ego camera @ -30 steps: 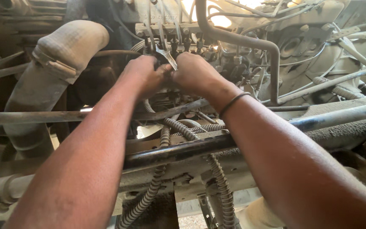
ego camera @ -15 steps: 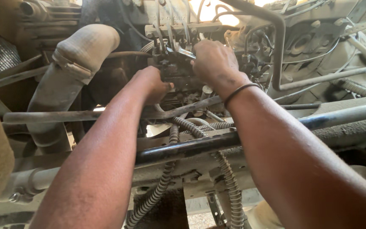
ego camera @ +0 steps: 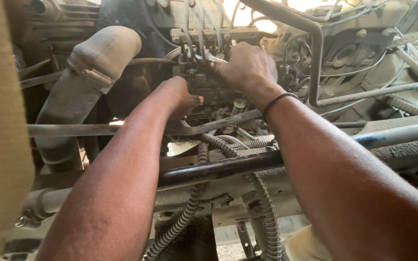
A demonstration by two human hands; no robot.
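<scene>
Here the right hand (ego camera: 247, 67) is closed around a slim, bright steel spanner (ego camera: 215, 58), whose visible end sticks out to the left of the fingers and sits among the thin metal pipes (ego camera: 195, 41) that rise from the dark, grimy pump block (ego camera: 204, 84) at the middle of the engine. The left hand (ego camera: 182, 96) lies lower and to the left, pressed against the side of that same block; its fingers are tucked behind the casting, so I cannot tell whether it grips something or only braces.

Judging from this, the step in hand is turning a pipe fitting on top of the block. To do it well, the spanner should sit square and fully on the nut, since the pipes stand close together and a slip would likely knock the neighbouring ones or bark the knuckles. Short, controlled swings seem wise, because there is little room between the pipes and the grey bent steel tube (ego camera: 315, 53) just to the right. The left hand does best holding the block steady against the pull.

The ribbed grey corrugated hoses (ego camera: 204, 154) and the black steel bar (ego camera: 218, 169) run beneath both forearms, well below the work, and a large dusty rubber intake hose (ego camera: 93, 63) curves away at the left.
</scene>
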